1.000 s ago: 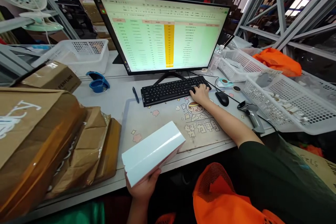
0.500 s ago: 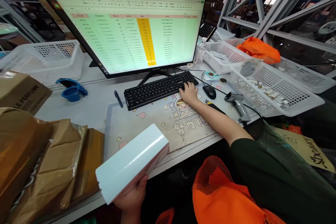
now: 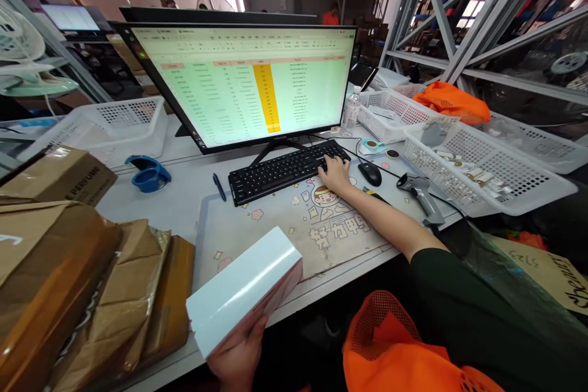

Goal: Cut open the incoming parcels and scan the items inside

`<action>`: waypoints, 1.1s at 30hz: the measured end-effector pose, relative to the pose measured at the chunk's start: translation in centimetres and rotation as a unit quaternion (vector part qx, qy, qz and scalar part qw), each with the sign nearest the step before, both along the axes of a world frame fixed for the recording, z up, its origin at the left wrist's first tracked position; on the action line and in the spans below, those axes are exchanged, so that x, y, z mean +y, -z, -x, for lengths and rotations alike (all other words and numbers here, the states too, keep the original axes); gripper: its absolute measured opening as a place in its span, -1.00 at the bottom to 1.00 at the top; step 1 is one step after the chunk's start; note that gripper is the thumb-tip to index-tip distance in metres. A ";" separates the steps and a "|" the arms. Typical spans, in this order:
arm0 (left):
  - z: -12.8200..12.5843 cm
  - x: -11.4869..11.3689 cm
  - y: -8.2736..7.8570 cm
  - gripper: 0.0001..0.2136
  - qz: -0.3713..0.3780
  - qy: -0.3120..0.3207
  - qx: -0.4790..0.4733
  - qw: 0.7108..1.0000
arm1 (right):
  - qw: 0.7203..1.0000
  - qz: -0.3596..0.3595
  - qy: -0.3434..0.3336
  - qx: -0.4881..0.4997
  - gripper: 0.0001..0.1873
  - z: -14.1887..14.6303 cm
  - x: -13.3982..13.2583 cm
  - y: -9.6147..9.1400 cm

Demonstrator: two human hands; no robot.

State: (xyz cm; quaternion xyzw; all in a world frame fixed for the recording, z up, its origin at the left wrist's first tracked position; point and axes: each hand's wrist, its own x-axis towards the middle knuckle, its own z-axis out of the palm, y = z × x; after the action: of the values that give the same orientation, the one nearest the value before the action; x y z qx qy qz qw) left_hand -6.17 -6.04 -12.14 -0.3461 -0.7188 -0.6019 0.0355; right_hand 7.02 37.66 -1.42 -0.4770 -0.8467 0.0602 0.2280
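My left hand grips a long white box from below, held tilted over the near edge of the desk. My right hand rests on the right end of a black keyboard, fingers spread flat on the keys. Behind the keyboard stands a wide monitor showing a green spreadsheet with a yellow column. A black mouse and a grey barcode scanner lie just right of my right hand. A printed desk mat lies under my forearm.
Taped brown cardboard parcels are piled at the left. White perforated baskets stand at the right and one at the back left. A blue tape dispenser and a pen lie left of the keyboard. Orange mesh fabric covers my lap.
The view has swung left, then right and up. The white box stays in my left hand, shifting slightly. My right hand stays on the keyboard's right end.
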 end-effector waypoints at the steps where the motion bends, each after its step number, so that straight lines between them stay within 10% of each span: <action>1: 0.1 0.0 0.1 -0.28 -0.012 -0.032 0.008 0.999 | 1.000 0.001 -0.003 -0.004 -0.35 0.5 0.1 -0.1; 10: -0.4 0.6 0.8 -0.24 -0.028 -0.168 0.052 0.984 | 0.998 0.032 -0.028 -0.036 -0.39 7.3 1.6 -1.3; 13: -0.7 0.8 0.7 -0.13 -0.027 -0.216 0.042 0.975 | 0.998 0.034 -0.019 -0.043 -0.35 5.8 1.2 -1.1; 20: -0.4 0.8 -0.5 -0.30 -0.014 -0.104 0.024 0.994 | 0.995 0.036 -0.034 -0.082 -0.37 0.0 -0.7 0.9; 33: -0.6 1.4 -0.2 -0.20 -0.051 -0.170 0.005 0.984 | 0.998 -0.006 -0.055 -0.034 -0.33 -0.2 -0.9 1.8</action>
State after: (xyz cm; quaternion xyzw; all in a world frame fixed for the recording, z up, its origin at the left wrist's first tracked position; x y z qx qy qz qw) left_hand -5.59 -4.68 -11.91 -0.2194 -0.7351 -0.6216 0.1586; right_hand 7.18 36.74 -3.17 -0.4299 -0.8794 0.0517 0.1978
